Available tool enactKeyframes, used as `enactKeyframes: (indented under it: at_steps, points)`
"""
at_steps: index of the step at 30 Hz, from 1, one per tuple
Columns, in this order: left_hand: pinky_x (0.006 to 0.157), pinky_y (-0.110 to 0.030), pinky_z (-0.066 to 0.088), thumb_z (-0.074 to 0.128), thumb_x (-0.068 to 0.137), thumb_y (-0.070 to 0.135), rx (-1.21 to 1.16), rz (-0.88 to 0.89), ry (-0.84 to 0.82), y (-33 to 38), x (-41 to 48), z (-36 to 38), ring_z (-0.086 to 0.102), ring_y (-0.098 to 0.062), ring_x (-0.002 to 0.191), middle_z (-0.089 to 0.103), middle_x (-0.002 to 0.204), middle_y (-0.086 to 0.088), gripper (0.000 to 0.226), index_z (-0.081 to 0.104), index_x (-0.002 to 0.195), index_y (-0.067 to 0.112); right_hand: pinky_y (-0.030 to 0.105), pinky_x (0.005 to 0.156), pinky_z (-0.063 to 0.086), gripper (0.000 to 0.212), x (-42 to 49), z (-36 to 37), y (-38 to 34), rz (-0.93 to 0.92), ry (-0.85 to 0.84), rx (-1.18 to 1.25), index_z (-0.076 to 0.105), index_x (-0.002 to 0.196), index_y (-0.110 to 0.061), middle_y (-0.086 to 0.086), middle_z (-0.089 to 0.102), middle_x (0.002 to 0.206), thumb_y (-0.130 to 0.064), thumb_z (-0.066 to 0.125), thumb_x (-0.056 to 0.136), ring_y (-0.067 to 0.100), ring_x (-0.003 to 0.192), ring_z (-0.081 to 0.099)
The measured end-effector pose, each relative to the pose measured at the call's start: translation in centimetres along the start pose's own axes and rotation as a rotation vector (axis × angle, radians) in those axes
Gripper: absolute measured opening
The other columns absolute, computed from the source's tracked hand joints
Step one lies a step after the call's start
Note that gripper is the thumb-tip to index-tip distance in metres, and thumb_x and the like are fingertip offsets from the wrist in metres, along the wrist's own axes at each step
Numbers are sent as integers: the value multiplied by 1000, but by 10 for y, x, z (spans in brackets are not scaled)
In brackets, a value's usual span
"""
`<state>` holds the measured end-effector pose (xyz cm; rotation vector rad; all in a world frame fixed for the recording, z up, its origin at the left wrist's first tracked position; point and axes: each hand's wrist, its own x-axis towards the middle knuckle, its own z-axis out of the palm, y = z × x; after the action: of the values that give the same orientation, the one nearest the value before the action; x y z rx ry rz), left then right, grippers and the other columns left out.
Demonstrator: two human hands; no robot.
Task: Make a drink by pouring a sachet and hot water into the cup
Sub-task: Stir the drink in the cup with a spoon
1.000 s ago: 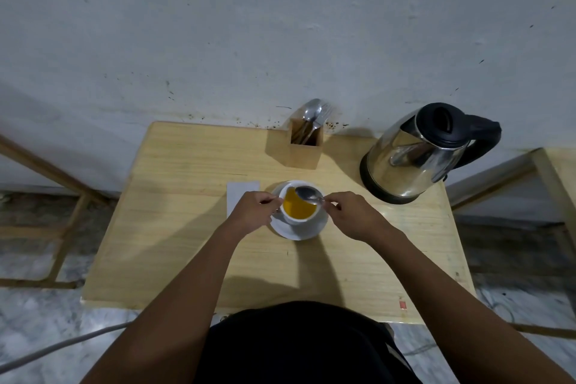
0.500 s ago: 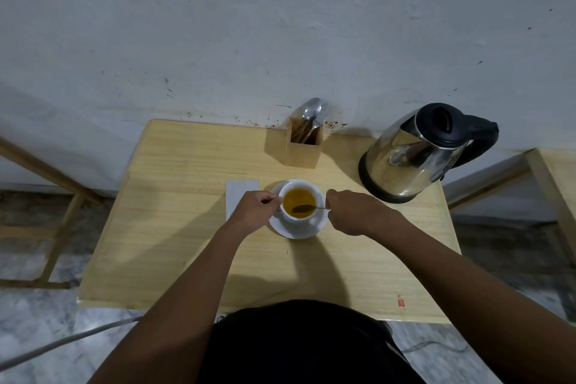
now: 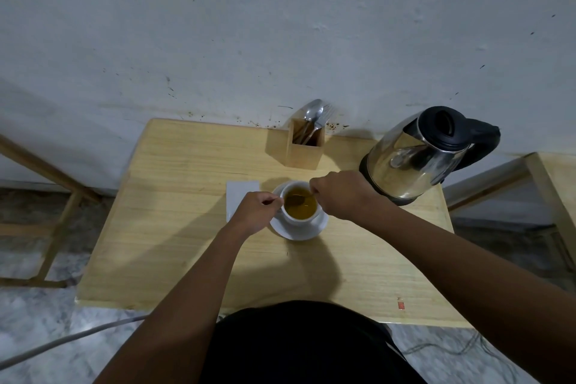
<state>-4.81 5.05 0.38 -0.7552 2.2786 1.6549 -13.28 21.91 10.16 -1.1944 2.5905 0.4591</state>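
A white cup [image 3: 297, 219] full of yellow-orange drink stands on a white saucer [image 3: 311, 231] in the middle of the wooden table [image 3: 174, 237]. My left hand [image 3: 256, 211] grips the cup at its left side, where the handle is hidden under the fingers. My right hand [image 3: 342, 194] pinches the handle of a metal spoon [image 3: 296, 198], whose bowl is dipped in the drink. A white sachet [image 3: 238, 193] lies flat just left of the saucer, partly under my left hand.
A steel kettle [image 3: 411, 162] with a black lid and handle stands at the back right, close to my right wrist. A wooden cutlery holder [image 3: 304, 150] with a spoon and fork stands by the wall. Wooden frames flank the table.
The spoon was held above the cup a second ago; its bowl has gone down into the drink and my right hand has shifted towards the far side of the cup.
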Motion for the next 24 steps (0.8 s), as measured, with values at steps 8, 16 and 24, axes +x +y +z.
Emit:
enactKeyframes:
  at_steps: [8, 16, 24]
  points:
    - [78, -37, 56, 60, 92, 31, 1, 20, -6, -2, 0, 0, 64, -15, 83, 70, 93, -3, 24, 72, 103, 14, 29, 57, 35, 21, 3, -5, 3, 96, -1, -16, 64, 110, -20, 3, 68, 97, -25, 49, 97, 23, 74, 59]
    - [80, -40, 55, 59, 92, 31, -8, 27, 3, -2, 1, 1, 61, -15, 80, 68, 85, 0, 23, 73, 97, 13, 26, 48, 29, 18, 2, -4, -12, 45, 39, 85, 62, 94, -18, -2, 55, 74, -28, 47, 94, 19, 61, 50]
    - [81, -39, 55, 60, 92, 30, 8, 22, 6, -2, 0, 1, 61, -12, 83, 68, 94, 1, 24, 72, 104, 14, 29, 56, 36, 15, 5, -3, -3, 162, 31, 92, 64, 102, -17, 3, 67, 88, -22, 51, 95, 21, 67, 53]
